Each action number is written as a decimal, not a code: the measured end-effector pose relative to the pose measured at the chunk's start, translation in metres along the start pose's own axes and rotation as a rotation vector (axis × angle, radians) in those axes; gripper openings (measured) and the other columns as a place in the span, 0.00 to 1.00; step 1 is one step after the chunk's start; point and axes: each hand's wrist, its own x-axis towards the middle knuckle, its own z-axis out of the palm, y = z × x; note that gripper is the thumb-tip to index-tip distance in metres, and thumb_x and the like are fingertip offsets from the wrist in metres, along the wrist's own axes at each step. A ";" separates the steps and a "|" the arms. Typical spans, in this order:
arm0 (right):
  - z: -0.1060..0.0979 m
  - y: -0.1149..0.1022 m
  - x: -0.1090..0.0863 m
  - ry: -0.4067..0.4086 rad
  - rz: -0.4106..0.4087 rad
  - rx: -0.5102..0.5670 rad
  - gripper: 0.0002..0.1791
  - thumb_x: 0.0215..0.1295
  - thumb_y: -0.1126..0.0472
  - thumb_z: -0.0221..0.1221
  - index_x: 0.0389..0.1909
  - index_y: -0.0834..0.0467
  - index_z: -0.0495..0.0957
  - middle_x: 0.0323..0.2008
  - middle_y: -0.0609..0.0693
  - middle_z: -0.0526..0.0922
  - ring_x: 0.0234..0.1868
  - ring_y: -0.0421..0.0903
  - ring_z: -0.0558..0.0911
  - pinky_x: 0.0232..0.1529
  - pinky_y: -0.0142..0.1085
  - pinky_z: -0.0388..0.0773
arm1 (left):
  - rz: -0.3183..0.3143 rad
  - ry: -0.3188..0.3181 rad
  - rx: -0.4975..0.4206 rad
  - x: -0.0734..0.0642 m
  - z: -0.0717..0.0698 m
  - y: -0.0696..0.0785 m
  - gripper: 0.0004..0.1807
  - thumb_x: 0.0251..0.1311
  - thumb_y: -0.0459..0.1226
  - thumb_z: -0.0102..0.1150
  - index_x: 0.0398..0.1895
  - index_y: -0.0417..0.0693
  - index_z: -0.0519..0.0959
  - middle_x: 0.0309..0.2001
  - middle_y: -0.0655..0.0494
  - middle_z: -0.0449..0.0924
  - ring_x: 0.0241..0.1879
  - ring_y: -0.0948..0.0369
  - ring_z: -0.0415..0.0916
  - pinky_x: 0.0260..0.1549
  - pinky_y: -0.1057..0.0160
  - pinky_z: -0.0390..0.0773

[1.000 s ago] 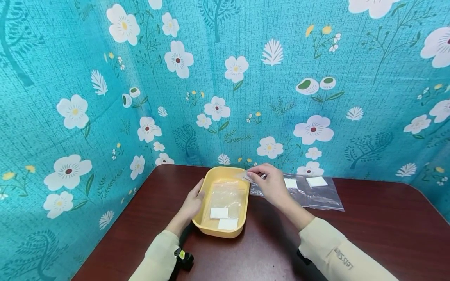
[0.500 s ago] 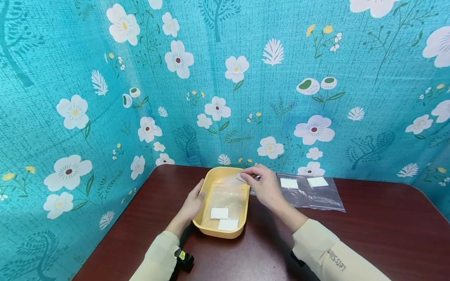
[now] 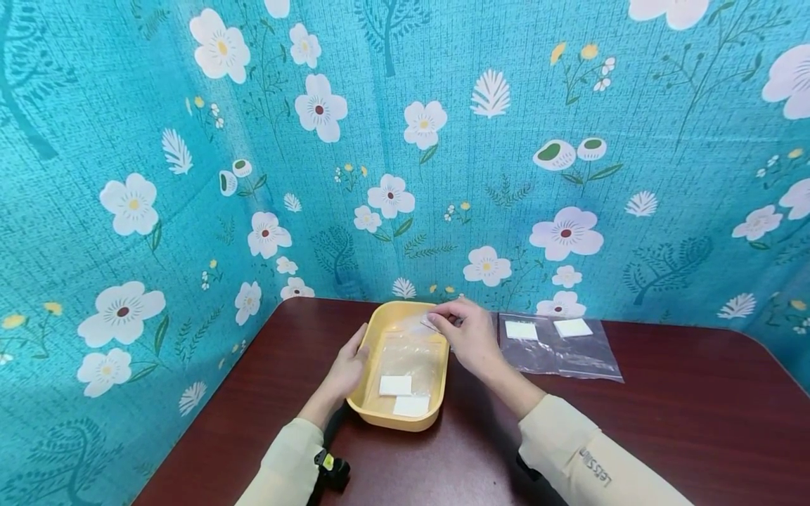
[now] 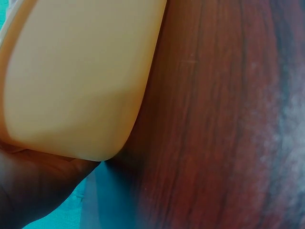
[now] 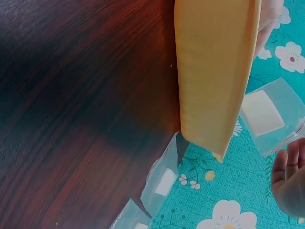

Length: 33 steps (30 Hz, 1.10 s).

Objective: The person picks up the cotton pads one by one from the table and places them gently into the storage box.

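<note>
My right hand [image 3: 471, 337] pinches a clear zip bag [image 3: 414, 323] by its edge, over the far right corner of a yellow plastic tub [image 3: 401, 423]. In the right wrist view the bag [image 5: 286, 107] hangs from the fingertips, a white card [image 5: 262, 114] inside it. My left hand [image 3: 342, 369] grips the tub's left side, thumb at the rim and the other fingers mostly hidden. Clear bags with white cards [image 3: 395, 385] lie in the tub. The left wrist view shows the tub's outer wall [image 4: 81, 81] close up, with part of the left hand [image 4: 38, 186] against it.
More clear bags [image 3: 538, 358] with white cards [image 3: 572, 327] lie on the dark red wooden table [image 3: 683, 407], right of the tub. A turquoise flowered cloth [image 3: 392, 140] hangs behind and along the left side of the table.
My right hand has moved left with the bag, from beside the tub's right rim to over its far end. The left hand and the tub stay nearly still.
</note>
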 end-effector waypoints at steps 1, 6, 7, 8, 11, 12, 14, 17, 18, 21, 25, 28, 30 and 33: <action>0.002 0.000 0.000 0.002 0.000 -0.005 0.03 0.64 0.62 0.68 0.36 0.55 0.90 0.29 0.45 0.81 0.31 0.43 0.77 0.29 0.33 0.75 | 0.005 -0.001 0.002 0.000 0.000 0.000 0.29 0.80 0.35 0.35 0.81 0.48 0.49 0.79 0.48 0.50 0.77 0.48 0.47 0.72 0.42 0.49; 0.011 -0.002 -0.002 0.006 -0.015 -0.018 0.02 0.63 0.64 0.69 0.35 0.56 0.90 0.29 0.46 0.82 0.32 0.42 0.78 0.31 0.34 0.76 | 0.003 0.004 0.002 0.000 0.000 -0.003 0.29 0.80 0.35 0.36 0.81 0.48 0.50 0.79 0.47 0.50 0.77 0.47 0.47 0.71 0.42 0.50; 0.013 -0.002 -0.002 0.004 -0.016 -0.014 0.02 0.63 0.64 0.69 0.35 0.56 0.90 0.29 0.46 0.83 0.32 0.43 0.79 0.31 0.34 0.76 | 0.006 0.004 0.001 0.000 0.000 -0.004 0.29 0.80 0.35 0.36 0.81 0.47 0.50 0.79 0.46 0.50 0.77 0.47 0.47 0.71 0.41 0.49; 0.015 -0.003 -0.003 0.002 -0.015 -0.012 0.02 0.63 0.64 0.69 0.35 0.57 0.90 0.29 0.46 0.83 0.32 0.42 0.79 0.32 0.34 0.77 | 0.005 0.005 -0.001 0.000 0.000 -0.005 0.29 0.80 0.35 0.36 0.81 0.47 0.50 0.79 0.46 0.50 0.77 0.47 0.47 0.71 0.41 0.49; 0.020 -0.003 -0.005 -0.004 -0.005 0.000 0.03 0.63 0.65 0.68 0.35 0.57 0.90 0.30 0.47 0.83 0.33 0.43 0.80 0.33 0.35 0.79 | 0.013 0.004 -0.001 0.000 -0.001 -0.005 0.29 0.80 0.34 0.36 0.81 0.46 0.50 0.79 0.46 0.50 0.77 0.46 0.47 0.71 0.41 0.49; 0.022 -0.003 -0.006 -0.008 -0.002 0.004 0.03 0.63 0.65 0.68 0.36 0.57 0.89 0.30 0.47 0.83 0.33 0.43 0.80 0.34 0.35 0.79 | 0.020 0.004 -0.001 0.000 -0.001 -0.005 0.29 0.80 0.33 0.36 0.81 0.46 0.50 0.79 0.45 0.51 0.77 0.46 0.47 0.71 0.41 0.49; 0.026 -0.002 -0.007 -0.014 0.004 0.001 0.03 0.63 0.65 0.69 0.36 0.57 0.89 0.31 0.46 0.84 0.33 0.42 0.80 0.35 0.35 0.79 | 0.020 0.004 -0.002 0.000 -0.001 -0.004 0.29 0.80 0.34 0.36 0.81 0.46 0.51 0.79 0.46 0.51 0.77 0.46 0.47 0.71 0.41 0.50; 0.033 0.000 -0.010 -0.021 0.006 -0.004 0.03 0.62 0.65 0.69 0.35 0.57 0.89 0.32 0.46 0.84 0.33 0.42 0.80 0.35 0.35 0.80 | 0.016 0.004 -0.008 0.000 -0.001 -0.003 0.29 0.80 0.35 0.37 0.81 0.48 0.51 0.79 0.47 0.51 0.77 0.47 0.48 0.71 0.42 0.50; 0.035 0.001 -0.011 -0.025 0.010 -0.007 0.02 0.62 0.65 0.69 0.35 0.57 0.89 0.32 0.46 0.84 0.33 0.42 0.80 0.35 0.35 0.80 | 0.018 0.004 -0.006 0.000 -0.001 -0.002 0.29 0.80 0.35 0.36 0.81 0.48 0.51 0.79 0.47 0.51 0.76 0.46 0.48 0.71 0.41 0.51; 0.041 0.003 -0.016 -0.038 0.011 -0.020 0.02 0.61 0.65 0.70 0.34 0.56 0.90 0.30 0.45 0.84 0.32 0.42 0.79 0.35 0.34 0.79 | 0.016 0.004 -0.005 0.001 -0.001 -0.002 0.29 0.80 0.35 0.36 0.81 0.48 0.51 0.79 0.47 0.51 0.77 0.47 0.47 0.71 0.42 0.50; 0.047 0.005 -0.025 -0.073 0.027 -0.027 0.03 0.61 0.67 0.70 0.33 0.57 0.90 0.29 0.43 0.83 0.33 0.41 0.79 0.35 0.33 0.78 | 0.015 -0.002 0.000 -0.001 0.001 -0.004 0.29 0.80 0.34 0.36 0.81 0.47 0.50 0.79 0.47 0.51 0.77 0.47 0.47 0.71 0.42 0.50; 0.051 0.005 -0.028 -0.106 0.037 -0.028 0.02 0.62 0.66 0.69 0.33 0.57 0.90 0.30 0.42 0.83 0.33 0.40 0.78 0.35 0.33 0.78 | 0.039 -0.007 -0.004 -0.002 0.001 -0.005 0.29 0.79 0.32 0.35 0.81 0.44 0.50 0.79 0.45 0.50 0.77 0.47 0.46 0.72 0.42 0.49; 0.052 0.005 -0.029 -0.131 0.037 -0.037 0.02 0.62 0.65 0.69 0.33 0.57 0.89 0.30 0.41 0.83 0.33 0.40 0.78 0.35 0.33 0.78 | 0.054 -0.009 -0.008 -0.001 0.001 -0.005 0.29 0.79 0.32 0.35 0.81 0.42 0.49 0.79 0.44 0.49 0.77 0.46 0.45 0.72 0.42 0.48; 0.053 0.005 -0.029 -0.181 0.031 -0.064 0.02 0.63 0.64 0.69 0.32 0.56 0.89 0.29 0.41 0.82 0.33 0.40 0.76 0.34 0.33 0.76 | 0.054 -0.011 -0.011 -0.002 0.000 -0.003 0.29 0.80 0.32 0.35 0.80 0.42 0.49 0.79 0.43 0.49 0.77 0.46 0.45 0.72 0.41 0.48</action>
